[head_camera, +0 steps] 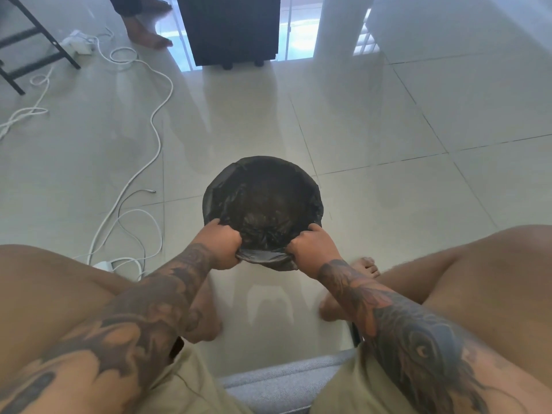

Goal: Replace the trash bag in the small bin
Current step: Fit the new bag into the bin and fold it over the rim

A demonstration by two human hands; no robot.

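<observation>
Nearest the camera, the person sits on a grey cushioned seat (286,380), knees apart, forearms reaching down between them. The left hand (222,245) and the right hand (312,248) each have the fingers curled tight in a closed grip on the near edge of the black trash bag (263,204), bunching the film just beside the near rim. The bag lines the small bin (276,264), which stands on the floor between the bare feet, its mouth folded over the rim all round as far as can be seen. The risk, as I judge it, lies in that thin film: a hard tug from two close fists could tear it or drag the far edge off the rim, and a light bin with nothing steadying it could tip or slide on the glossy floor (388,130). Those pale tiles are polished and reflective. Further left, white cables (155,121) trail in loops to a power strip (76,41); beyond stand a black metal frame (44,46), a dark cabinet (230,28) on small feet, another person's bare foot (146,34) and a white column (340,25).
</observation>
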